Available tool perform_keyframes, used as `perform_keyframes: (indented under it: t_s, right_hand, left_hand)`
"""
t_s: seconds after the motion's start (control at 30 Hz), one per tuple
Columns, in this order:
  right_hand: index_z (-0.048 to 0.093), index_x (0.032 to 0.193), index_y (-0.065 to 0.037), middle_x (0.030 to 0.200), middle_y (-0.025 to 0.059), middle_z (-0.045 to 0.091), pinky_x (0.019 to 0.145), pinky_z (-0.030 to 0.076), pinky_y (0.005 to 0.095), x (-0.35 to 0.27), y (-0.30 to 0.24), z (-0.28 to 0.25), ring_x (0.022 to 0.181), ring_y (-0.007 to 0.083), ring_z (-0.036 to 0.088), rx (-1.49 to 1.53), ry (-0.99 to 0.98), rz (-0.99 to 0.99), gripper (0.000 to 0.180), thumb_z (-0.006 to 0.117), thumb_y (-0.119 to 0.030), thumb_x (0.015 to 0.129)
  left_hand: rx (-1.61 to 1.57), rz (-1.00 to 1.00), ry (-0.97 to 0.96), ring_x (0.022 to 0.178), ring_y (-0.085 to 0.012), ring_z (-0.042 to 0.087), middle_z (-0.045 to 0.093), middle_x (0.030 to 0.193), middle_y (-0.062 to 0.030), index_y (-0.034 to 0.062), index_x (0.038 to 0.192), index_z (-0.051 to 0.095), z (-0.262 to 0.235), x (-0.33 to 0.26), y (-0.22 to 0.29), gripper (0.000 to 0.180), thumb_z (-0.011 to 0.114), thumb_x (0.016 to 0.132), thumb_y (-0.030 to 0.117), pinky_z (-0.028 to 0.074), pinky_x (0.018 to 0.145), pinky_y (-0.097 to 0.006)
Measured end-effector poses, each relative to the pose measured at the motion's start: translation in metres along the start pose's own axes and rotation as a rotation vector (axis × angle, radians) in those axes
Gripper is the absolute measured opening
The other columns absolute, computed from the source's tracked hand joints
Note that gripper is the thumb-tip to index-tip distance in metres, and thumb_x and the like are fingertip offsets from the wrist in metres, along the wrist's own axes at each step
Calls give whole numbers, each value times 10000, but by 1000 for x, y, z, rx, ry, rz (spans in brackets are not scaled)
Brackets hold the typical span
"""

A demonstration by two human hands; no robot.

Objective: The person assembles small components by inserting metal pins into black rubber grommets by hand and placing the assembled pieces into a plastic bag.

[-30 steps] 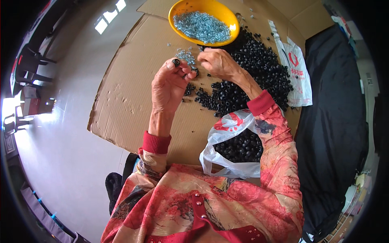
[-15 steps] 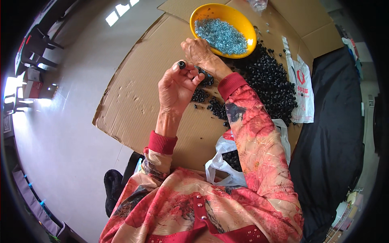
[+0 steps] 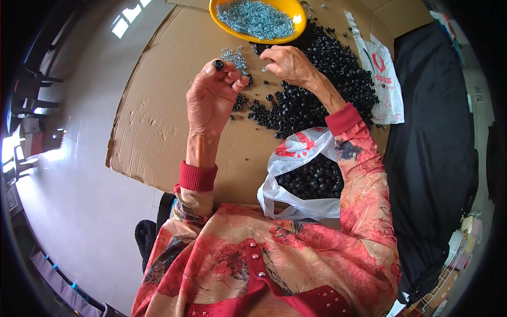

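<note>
My left hand [image 3: 214,98] is raised over the cardboard sheet [image 3: 158,121] and pinches a small black ring-shaped cap [image 3: 217,65] between thumb and fingertips. My right hand [image 3: 288,63] hovers just right of it, fingers curled around a tiny silvery screw [image 3: 264,68]. A small heap of silvery screws [image 3: 233,55] lies on the cardboard between the hands. Behind them an orange bowl [image 3: 296,24] holds many more screws. A wide pile of black caps [image 3: 322,84] spreads under and right of my right wrist.
A white plastic bag [image 3: 296,158] full of black caps sits open in front of my lap. Another white bag [image 3: 383,79] lies flat at the right, beside a black cloth [image 3: 433,137]. Pale floor [image 3: 74,174] lies left of the cardboard, with dark furniture at the far left.
My right hand has drawn back from over the left hand toward the right. The left hand still holds a black cap up. The view has shifted closer to the bowl.
</note>
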State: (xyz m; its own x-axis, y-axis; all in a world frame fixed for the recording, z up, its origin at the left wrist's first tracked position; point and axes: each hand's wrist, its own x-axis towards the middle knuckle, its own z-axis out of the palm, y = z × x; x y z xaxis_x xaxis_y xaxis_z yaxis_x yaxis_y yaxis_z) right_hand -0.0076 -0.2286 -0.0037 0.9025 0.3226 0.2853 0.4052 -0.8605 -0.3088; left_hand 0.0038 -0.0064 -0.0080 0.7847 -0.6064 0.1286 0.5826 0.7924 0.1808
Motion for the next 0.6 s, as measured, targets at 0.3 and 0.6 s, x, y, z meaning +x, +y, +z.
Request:
perform_keyframes:
  t_s: [0.3, 0.6]
  right_hand:
    - [561, 716, -4, 665, 121, 558, 696, 452, 367, -32, -10, 24, 698, 274, 570, 54, -72, -2, 79, 580, -79, 700]
    - [639, 901, -31, 794, 8, 647, 618, 492, 208, -29, -47, -38, 744, 68, 609, 686, 45, 359, 130, 654, -101, 792]
  left_hand:
    - [90, -62, 4, 869, -190, 578, 616, 951, -84, 46, 929, 598, 3, -5, -16, 154, 518, 867, 162, 440, 835, -384]
    - [150, -32, 86, 793, -144, 582, 607, 912, -82, 39, 935, 558, 18, -8, -22, 127, 531, 867, 142, 489, 785, -357]
